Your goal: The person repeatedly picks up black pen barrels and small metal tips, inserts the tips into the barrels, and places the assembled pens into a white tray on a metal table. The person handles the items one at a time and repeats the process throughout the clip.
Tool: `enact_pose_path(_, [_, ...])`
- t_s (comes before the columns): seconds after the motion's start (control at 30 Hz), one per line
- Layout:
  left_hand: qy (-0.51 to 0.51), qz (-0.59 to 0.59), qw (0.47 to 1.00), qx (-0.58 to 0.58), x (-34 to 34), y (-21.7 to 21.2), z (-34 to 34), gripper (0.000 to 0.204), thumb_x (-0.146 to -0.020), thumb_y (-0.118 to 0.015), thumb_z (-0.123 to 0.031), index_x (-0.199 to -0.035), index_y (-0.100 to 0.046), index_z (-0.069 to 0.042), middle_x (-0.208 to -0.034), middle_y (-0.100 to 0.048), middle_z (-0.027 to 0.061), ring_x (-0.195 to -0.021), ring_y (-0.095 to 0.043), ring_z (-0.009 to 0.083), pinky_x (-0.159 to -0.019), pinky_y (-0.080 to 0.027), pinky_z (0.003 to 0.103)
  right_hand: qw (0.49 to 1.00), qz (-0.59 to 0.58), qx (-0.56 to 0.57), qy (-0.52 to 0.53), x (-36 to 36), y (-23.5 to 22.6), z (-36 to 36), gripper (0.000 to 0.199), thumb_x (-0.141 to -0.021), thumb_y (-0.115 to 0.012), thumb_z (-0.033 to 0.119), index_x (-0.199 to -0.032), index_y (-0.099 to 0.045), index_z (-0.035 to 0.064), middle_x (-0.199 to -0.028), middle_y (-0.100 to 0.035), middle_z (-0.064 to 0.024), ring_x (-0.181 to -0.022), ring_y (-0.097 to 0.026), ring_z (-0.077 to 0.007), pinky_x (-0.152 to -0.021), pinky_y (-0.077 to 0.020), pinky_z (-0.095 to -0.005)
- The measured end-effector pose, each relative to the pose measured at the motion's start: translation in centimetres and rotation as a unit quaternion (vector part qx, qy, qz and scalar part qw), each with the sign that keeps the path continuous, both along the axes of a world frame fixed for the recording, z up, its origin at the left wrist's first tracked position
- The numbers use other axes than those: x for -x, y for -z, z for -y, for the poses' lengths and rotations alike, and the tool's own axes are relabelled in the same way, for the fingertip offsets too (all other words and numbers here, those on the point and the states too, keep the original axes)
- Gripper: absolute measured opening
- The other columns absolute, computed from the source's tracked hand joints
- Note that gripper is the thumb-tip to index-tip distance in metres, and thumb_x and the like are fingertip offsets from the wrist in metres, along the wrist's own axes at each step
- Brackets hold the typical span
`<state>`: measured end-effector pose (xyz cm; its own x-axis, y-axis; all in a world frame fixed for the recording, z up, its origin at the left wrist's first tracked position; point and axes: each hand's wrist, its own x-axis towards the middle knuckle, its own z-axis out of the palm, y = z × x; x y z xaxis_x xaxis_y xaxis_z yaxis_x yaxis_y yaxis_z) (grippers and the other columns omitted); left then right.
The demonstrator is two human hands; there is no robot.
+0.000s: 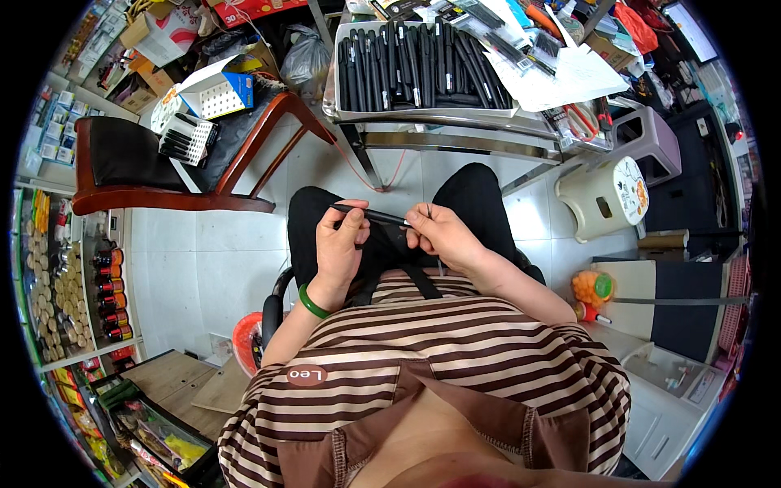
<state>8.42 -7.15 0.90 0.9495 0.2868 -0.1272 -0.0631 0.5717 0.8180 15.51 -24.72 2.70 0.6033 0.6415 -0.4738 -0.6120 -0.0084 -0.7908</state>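
Note:
In front of my lap I hold a black pen point(376, 215) crosswise between both hands. My left hand point(340, 237), with a green bangle point(312, 302) on its wrist, pinches the left end between thumb and fingers. My right hand point(446, 233) is closed on the right end, its fingertips hiding that tip. Below my right hand a thin greyish strip shows; what it is I cannot make out. Ahead, a white tray point(423, 115) on a metal-framed table holds many black pens point(415, 69), mostly standing lengthwise, some lying flat along the near side.
A wooden chair point(163, 200) at left carries a white perforated holder point(185, 138) with several black pens and an open blue-and-white box point(218, 89). Papers point(573, 77) and packages crowd the table's right. Plastic stools point(598, 195) stand at right; stocked shelves point(73, 276) line the left.

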Motion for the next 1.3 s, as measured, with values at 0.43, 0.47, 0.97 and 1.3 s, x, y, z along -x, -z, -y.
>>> enact_pose_path(0.43, [-0.031, -0.024, 0.999, 0.028, -0.2, 0.1, 0.1, 0.015, -0.089, -0.051, -0.013, -0.097, -0.054, -0.001, -0.069, -0.047, 0.0028, -0.054, -0.034, 0.0078, -0.052, -0.03, 0.022, 0.987, 0.148, 0.016, 0.055, 0.4, 0.4, -0.5, 0.01, -0.085, -0.055, 0.013, -0.087, -0.05, 0.0049, -0.071, -0.058, -0.0009, -0.057, -0.043, -0.0029, -0.051, -0.0344, -0.0166])
enact_pose_path(0.47, [-0.032, -0.026, 0.998, 0.04, 0.1, 0.4, 0.1, 0.016, -0.088, -0.052, -0.015, -0.097, -0.054, -0.001, -0.069, -0.049, 0.0029, -0.054, -0.034, 0.0074, -0.052, -0.03, 0.022, 0.987, 0.146, 0.008, 0.071, 0.7, -0.1, -0.6, 0.009, -0.084, -0.057, 0.008, -0.087, -0.05, 0.0041, -0.072, -0.058, -0.0008, -0.06, -0.045, -0.0027, -0.053, -0.0349, -0.0159])
enact_pose_path(0.97, [-0.029, -0.006, 0.995, 0.093, -0.4, 0.6, -0.2, 0.02, -0.088, -0.053, -0.019, -0.095, -0.055, -0.001, -0.069, -0.051, 0.003, -0.054, -0.037, 0.0072, -0.052, -0.031, 0.021, 0.972, 0.217, 0.045, 0.073, 0.4, 0.3, -0.5, 0.011, -0.083, -0.058, 0.01, -0.089, -0.05, 0.0044, -0.072, -0.05, 0.0012, -0.058, -0.039, -0.0022, -0.051, -0.0295, -0.0167])
enact_pose_path(1.3, [-0.026, -0.006, 0.994, 0.107, -0.4, 0.1, -0.3, 0.025, -0.092, -0.043, -0.031, -0.092, -0.05, -0.007, -0.069, -0.049, 0.0032, -0.051, -0.032, 0.007, -0.05, -0.027, 0.021, 0.981, 0.091, -0.077, 0.154, -0.6, 0.0, 0.7, 0.012, -0.081, -0.06, 0.009, -0.087, -0.051, 0.0042, -0.068, -0.046, 0.0029, -0.049, -0.029, -0.0012, -0.041, -0.0201, -0.0171])
